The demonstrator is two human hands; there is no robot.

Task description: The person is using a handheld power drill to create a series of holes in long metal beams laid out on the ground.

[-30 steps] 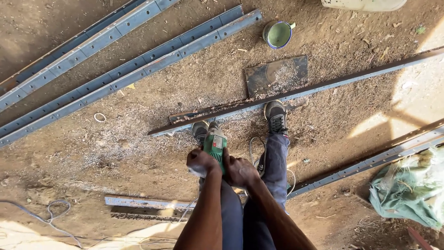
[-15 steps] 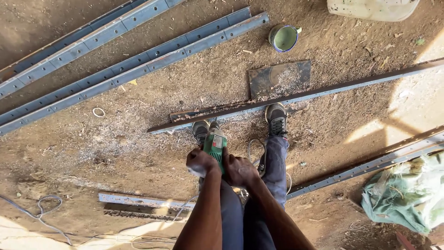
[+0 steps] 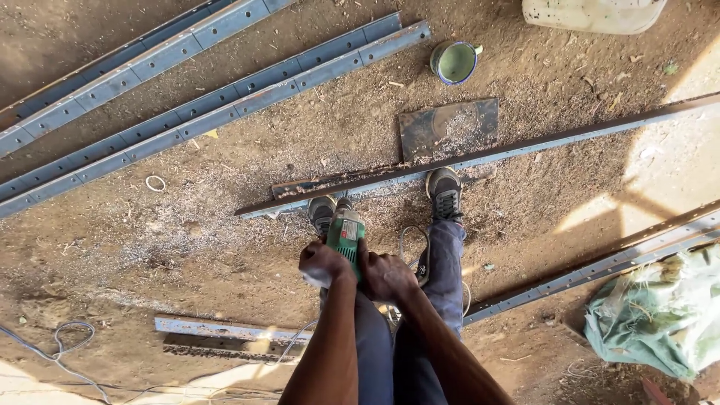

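I stand over a long grey-blue slotted metal bar (image 3: pixel 525 147) lying on the dirt, with both my shoes (image 3: pixel 445 193) pressed against it. A green power drill (image 3: pixel 346 232) points down at the bar near my left foot. My left hand (image 3: pixel 322 264) grips the drill from the left side. My right hand (image 3: pixel 386 276) grips it from the right. The drill's tip is hidden behind its body. Metal shavings lie around the bar.
Several more slotted bars (image 3: pixel 210 112) lie at the upper left, another bar (image 3: pixel 615 259) at the right, a short piece (image 3: pixel 225 328) near my feet. A rusty plate (image 3: pixel 448 126), a green cup (image 3: pixel 454 61), a white container (image 3: pixel 592 13), green cloth (image 3: pixel 660 315) and a cable (image 3: pixel 60 352) lie around.
The view has shifted slightly. My hands and the drill stay in the same place over the bar.
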